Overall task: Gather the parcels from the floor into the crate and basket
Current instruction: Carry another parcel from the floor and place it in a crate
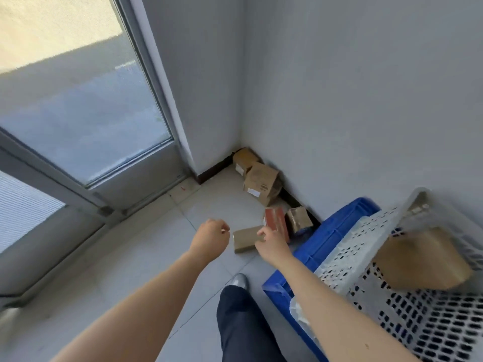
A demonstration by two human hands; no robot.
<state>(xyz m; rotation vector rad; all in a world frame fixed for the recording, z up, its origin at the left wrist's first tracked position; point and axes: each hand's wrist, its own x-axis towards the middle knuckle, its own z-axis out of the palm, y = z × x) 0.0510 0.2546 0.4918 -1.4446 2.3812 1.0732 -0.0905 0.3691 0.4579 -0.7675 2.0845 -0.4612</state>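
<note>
A pale tiled floor meets two plain grey walls in a corner, with a grey-framed glass door on the left. Along the right wall lie the parcels. A brown box sits deepest in the corner, and a larger brown box touches it. Each has a white label and the larger also has dark print, but all of it is too blurred to read. Nearer the camera a small taped box stands by the skirting, with a red box tilted just beside it. A flat brown box lies on the tiles in front of them.

The blue crate stands against the wall at the right. The white perforated basket rests tilted on top of it, holding one brown parcel (no writing shows on it).

The left hand reaches out over the floor just left of the flat box, fingers curled into a loose fist around nothing. The right hand is at the lower edge of the red box. Motion blur hides whether its bent fingers grip the box or only touch it. A dark trouser leg and a grey shoe show below.
</note>
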